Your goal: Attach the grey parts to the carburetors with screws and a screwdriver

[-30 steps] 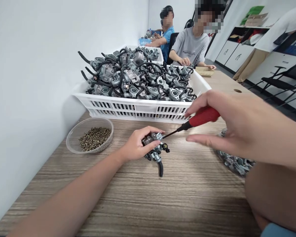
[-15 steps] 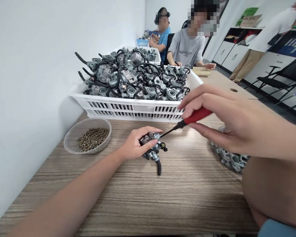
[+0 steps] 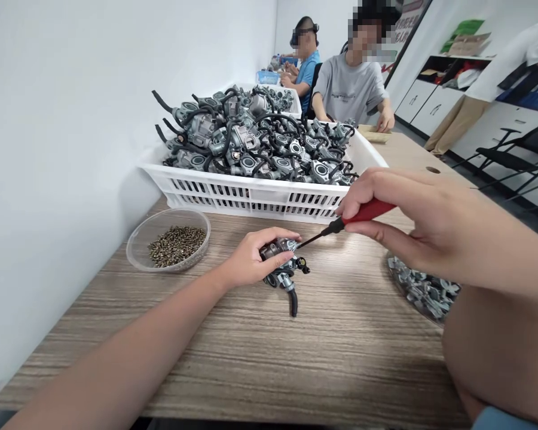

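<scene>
My left hand [image 3: 262, 258] is closed around a small metal carburetor [image 3: 280, 276] on the wooden table, thumb on the near side and fingers over the top. A short black hose hangs from its near end. My right hand [image 3: 403, 212] grips the red handle of a screwdriver [image 3: 337, 226] between thumb and fingers. The black shaft slants down to the left, and its tip meets the right end of the carburetor. Whether a screw sits under the tip is too small to tell.
A white crate [image 3: 251, 200] heaped with carburetors stands behind my hands. To the left, a clear bowl [image 3: 132, 248] holds many small brass-coloured screws. Right, partly behind my right arm, a round container has metal pieces [image 3: 424, 286]. Two people [image 3: 352, 89] sit beyond; another stands far right.
The view has shifted slightly, so the scene sits a little further right. My right fingers have curled tighter round the screwdriver handle. The left hand keeps its hold on the carburetor.
</scene>
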{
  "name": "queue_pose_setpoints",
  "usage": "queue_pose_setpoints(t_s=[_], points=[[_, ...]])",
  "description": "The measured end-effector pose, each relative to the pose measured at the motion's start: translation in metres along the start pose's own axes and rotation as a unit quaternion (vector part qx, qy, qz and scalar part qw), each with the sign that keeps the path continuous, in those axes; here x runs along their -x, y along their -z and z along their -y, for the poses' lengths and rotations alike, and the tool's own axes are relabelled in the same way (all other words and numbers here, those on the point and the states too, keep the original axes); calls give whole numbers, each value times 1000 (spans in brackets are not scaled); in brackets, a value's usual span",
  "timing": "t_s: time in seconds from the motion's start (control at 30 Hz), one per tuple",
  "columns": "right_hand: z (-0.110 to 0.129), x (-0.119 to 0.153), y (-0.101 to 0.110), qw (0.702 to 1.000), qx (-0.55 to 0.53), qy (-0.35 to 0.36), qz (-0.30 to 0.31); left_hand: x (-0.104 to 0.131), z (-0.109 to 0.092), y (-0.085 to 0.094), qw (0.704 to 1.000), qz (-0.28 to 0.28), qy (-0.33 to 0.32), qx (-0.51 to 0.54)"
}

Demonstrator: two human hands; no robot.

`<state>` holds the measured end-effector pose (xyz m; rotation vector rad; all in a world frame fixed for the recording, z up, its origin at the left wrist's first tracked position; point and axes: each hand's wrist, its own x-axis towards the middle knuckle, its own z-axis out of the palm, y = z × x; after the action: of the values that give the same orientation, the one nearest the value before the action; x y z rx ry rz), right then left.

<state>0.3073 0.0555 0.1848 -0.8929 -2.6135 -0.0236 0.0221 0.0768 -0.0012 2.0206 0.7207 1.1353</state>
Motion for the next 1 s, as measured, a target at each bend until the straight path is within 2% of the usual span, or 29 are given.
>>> queue_pose_setpoints(t_s=[0.07, 0.13, 0.3, 0.37, 0.43, 0.5, 0.63, 0.7, 0.87, 0.93, 1.0], points=[[3, -3, -4, 995, 73, -34, -59, 0, -1, 0, 1000, -4, 1, 2], [7, -5, -6, 989, 113, -51, -77, 0, -2, 0, 1000, -5, 5, 3], [12, -4, 1, 999, -31, 6, 18, -2, -5, 1, 1000, 8, 22, -6], [11, -4, 1, 1000, -17, 12, 9, -2, -6, 2, 1000, 11, 23, -8], [10, -4, -1, 998, 50, -11, -27, -2, -6, 2, 1000, 11, 26, -8], [9, -1, -1, 995, 86, -38, -37, -2, -6, 2, 1000, 12, 27, -11], [11, 6, 3, 999, 6, -23, 36, -1, -6, 2, 999, 14, 28, -21], [15, 5, 3, 999, 1, -14, 43, -2, -6, 2, 999, 12, 28, -23], [20, -3, -3, 988, 128, -74, -52, -2, -5, 3, 1000, 6, 8, -29], [18, -3, -2, 991, 101, -75, -33, -2, -4, 2, 999, 8, -1, -32], [14, -1, 1, 998, 41, -45, 8, -2, -2, 2, 999, 8, -7, -32]])
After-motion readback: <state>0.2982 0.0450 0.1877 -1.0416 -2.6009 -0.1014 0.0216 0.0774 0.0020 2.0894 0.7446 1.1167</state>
